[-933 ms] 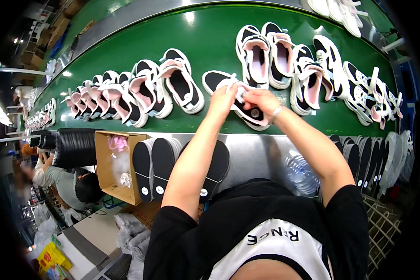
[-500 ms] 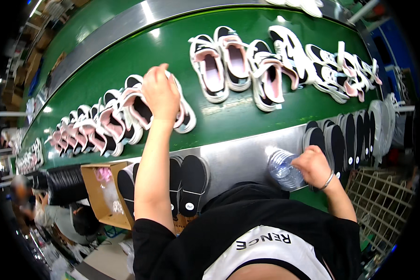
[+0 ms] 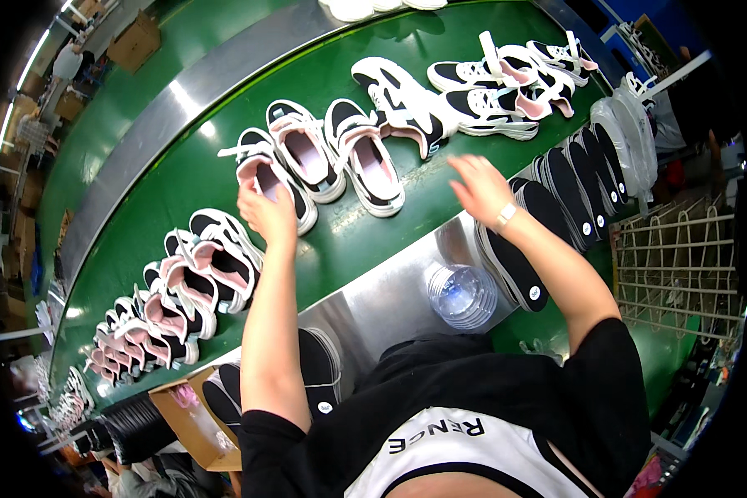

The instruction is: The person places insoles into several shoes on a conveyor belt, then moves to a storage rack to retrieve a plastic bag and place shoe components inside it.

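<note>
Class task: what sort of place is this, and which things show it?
Likely a shoe factory's production line: many similar sneakers stand along a long green work surface, with stacked black insoles beside it.

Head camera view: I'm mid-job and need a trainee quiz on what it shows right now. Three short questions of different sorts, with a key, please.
1. Multiple choice: which of the person's hands is at the opening of a black and white shoe?
a) left only
b) right only
c) both

2. True or false: the clear ribbed plastic container is on the bare metal ledge.

3. Fill in the blank: the sole-shaped pieces nearest the right hand have ____ tops.

Key
1: a. The left hand is at the shoe; the right is spread and holds nothing.
2: True.
3: black.
</note>
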Tool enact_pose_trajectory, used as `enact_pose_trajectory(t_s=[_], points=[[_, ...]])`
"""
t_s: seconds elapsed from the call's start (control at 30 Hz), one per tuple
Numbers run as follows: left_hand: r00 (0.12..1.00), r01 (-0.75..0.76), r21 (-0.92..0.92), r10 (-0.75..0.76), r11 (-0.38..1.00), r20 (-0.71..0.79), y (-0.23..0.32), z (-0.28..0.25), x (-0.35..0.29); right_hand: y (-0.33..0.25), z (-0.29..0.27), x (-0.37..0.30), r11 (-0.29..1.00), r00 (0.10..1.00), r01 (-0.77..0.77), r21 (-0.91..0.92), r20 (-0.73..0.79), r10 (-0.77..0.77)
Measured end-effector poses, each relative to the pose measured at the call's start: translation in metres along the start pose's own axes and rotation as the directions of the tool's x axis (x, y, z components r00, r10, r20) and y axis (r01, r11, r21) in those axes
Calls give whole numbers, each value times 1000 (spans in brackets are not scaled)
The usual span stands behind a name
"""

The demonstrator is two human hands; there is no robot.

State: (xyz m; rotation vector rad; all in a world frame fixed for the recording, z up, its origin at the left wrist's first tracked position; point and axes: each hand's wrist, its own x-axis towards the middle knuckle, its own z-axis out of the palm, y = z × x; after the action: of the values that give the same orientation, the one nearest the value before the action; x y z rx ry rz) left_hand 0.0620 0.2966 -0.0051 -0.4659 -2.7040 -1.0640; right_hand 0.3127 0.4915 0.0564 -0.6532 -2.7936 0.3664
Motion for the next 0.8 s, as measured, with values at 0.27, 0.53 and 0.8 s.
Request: enact_pose_trajectory(t_s=[0.27, 0.53, 0.8], points=[[774, -375, 368, 69, 851, 629, 19, -11, -2, 14, 79, 124, 867, 924, -312, -388, 90, 373], [749, -343, 269, 89, 900, 657, 14, -8, 0, 48, 41, 105, 953, 690, -187, -238, 659, 300], [758, -303, 269, 61, 914, 649, 40, 8, -13, -26, 52, 86, 961, 897, -270, -64, 346, 275]])
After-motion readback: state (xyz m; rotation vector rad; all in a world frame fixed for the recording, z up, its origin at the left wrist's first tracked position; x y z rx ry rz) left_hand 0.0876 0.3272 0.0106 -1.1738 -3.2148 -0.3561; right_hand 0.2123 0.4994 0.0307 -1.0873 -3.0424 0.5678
